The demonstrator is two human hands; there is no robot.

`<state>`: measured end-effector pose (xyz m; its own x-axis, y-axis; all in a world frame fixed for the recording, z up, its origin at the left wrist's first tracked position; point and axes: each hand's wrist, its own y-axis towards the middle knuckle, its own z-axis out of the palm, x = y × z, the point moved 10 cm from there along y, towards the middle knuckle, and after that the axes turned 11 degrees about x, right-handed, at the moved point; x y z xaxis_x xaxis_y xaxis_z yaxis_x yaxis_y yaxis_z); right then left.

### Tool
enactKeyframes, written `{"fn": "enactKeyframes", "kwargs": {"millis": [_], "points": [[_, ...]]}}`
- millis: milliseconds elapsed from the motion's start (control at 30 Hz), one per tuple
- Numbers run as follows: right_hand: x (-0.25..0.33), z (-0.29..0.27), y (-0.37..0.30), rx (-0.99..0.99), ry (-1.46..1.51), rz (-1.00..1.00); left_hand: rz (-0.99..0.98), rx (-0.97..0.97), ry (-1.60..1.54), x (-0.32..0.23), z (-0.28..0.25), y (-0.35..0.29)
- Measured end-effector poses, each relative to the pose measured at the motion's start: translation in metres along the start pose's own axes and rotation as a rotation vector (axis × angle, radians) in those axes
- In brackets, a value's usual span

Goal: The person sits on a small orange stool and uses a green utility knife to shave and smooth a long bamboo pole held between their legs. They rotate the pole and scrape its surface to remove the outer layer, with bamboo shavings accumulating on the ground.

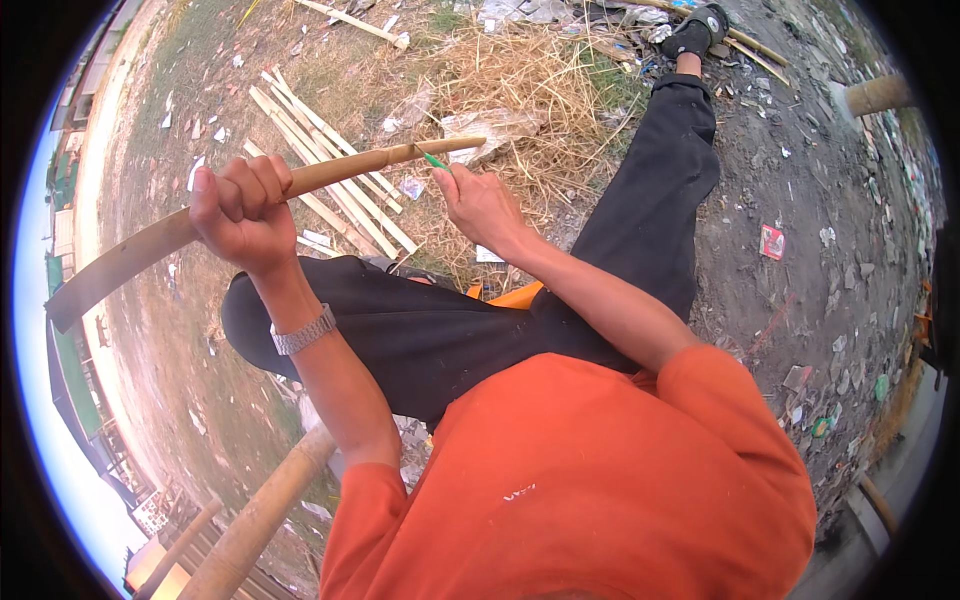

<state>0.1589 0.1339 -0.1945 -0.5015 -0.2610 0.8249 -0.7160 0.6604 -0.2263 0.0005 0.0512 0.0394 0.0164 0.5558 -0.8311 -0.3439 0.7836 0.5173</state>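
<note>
A long split bamboo strip [340, 170] slants across the view, wide at the lower left and narrowing toward the upper middle. My left hand [243, 208] is closed in a fist around its middle part. Near the narrow end, my right hand [482, 208] pinches a slim green tool [434, 160], mostly hidden by the fingers. The tool's dark tip meets the strip beside a node; whether it is a blade or a pen, I cannot tell.
Several pale bamboo strips [330, 165] lie on the ground beyond my left knee. A heap of dry straw [530, 90] sits ahead, with litter around. Thick bamboo poles stand at the lower left [262, 515] and far right [880, 95]. Something orange [517, 296] shows between my legs.
</note>
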Motion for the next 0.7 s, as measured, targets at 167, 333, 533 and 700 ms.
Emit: {"fn": "enactKeyframes", "kwargs": {"millis": [167,333,533,700], "points": [[-0.048,0.005,0.013,-0.039,-0.002,0.102,0.004,-0.024,-0.022,0.0,-0.006,0.002],[-0.006,0.007,-0.003,0.06,0.065,0.033,-0.007,0.045,-0.035,0.002,0.003,-0.002],[-0.057,0.014,0.023,0.054,-0.034,0.122,-0.011,0.06,-0.051,0.0,0.001,0.0],[-0.068,0.024,0.016,0.048,-0.016,0.179,0.004,0.064,-0.034,-0.001,0.007,-0.001]]}}
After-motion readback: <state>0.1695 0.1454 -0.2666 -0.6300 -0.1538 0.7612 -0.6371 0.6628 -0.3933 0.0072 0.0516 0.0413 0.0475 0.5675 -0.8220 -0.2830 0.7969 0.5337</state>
